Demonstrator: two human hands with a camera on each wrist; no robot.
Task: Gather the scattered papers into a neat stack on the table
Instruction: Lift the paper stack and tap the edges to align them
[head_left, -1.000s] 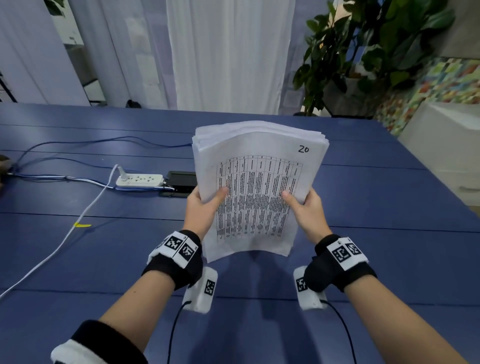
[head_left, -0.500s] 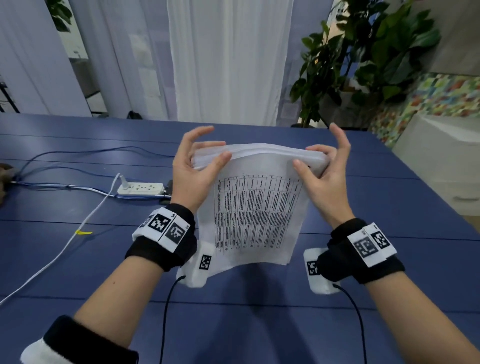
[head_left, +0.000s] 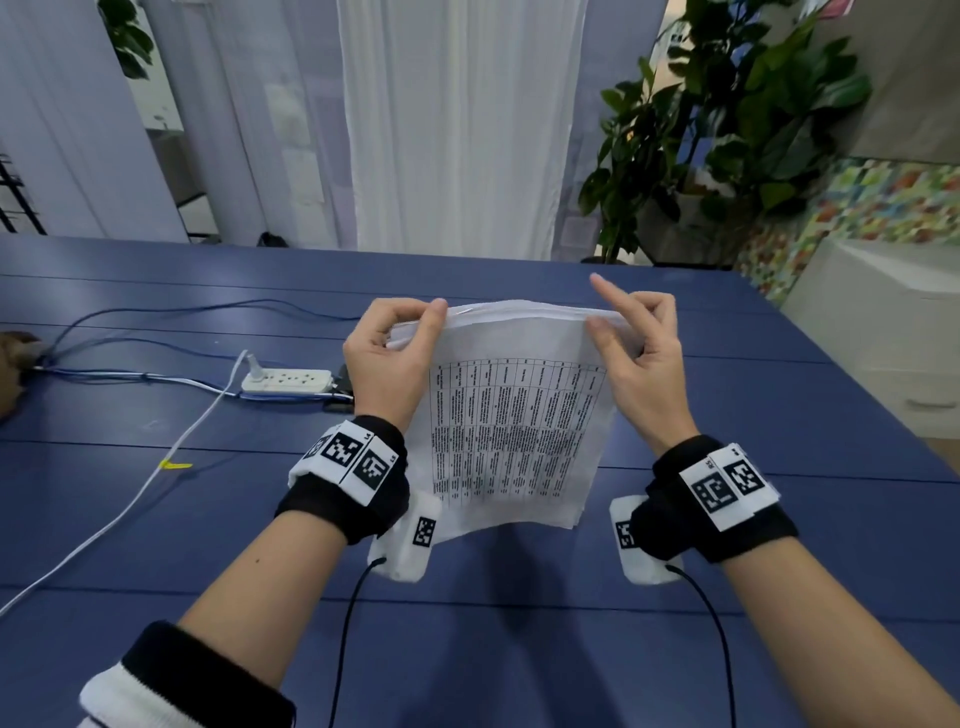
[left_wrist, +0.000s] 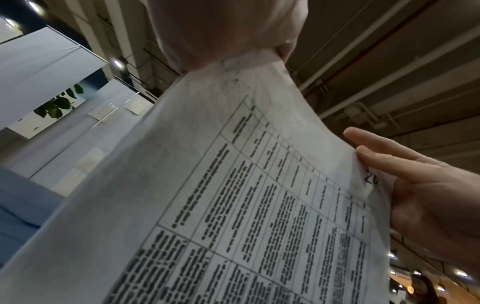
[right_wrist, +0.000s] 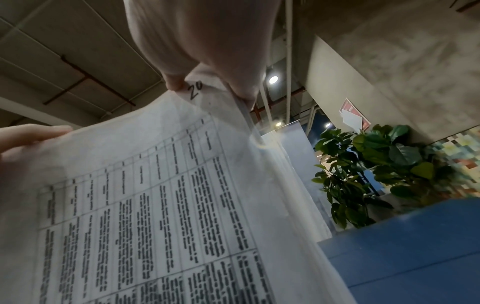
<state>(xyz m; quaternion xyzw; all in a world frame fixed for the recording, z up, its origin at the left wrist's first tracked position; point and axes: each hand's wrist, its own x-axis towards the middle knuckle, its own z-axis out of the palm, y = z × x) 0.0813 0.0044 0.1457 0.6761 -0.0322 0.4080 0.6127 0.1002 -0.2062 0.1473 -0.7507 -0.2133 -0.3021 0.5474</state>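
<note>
A thick stack of white papers (head_left: 519, 421) with a printed table on the front sheet stands nearly upright above the blue table (head_left: 156, 519), its lower edge close to the tabletop. My left hand (head_left: 400, 343) pinches the stack's top left corner, thumb in front and curled fingers behind. My right hand (head_left: 628, 338) pinches the top right corner, its index finger raised above the edge. In the left wrist view the papers (left_wrist: 233, 205) fill the frame, with the right hand (left_wrist: 415, 185) at their far corner. The right wrist view shows the papers (right_wrist: 155, 205) and a handwritten "20" at the pinched corner.
A white power strip (head_left: 285, 381) with white and blue cables (head_left: 130, 374) lies on the table to the left, beside a dark box. A yellow tag (head_left: 174, 464) marks the white cable. A potted plant (head_left: 727, 130) and a white cabinet (head_left: 883, 322) stand beyond the right edge.
Both hands slid from the stack's lower sides up to its top corners, and the fingers that were spread half a second ago now pinch the top edge. The stack sits lower and more upright.
</note>
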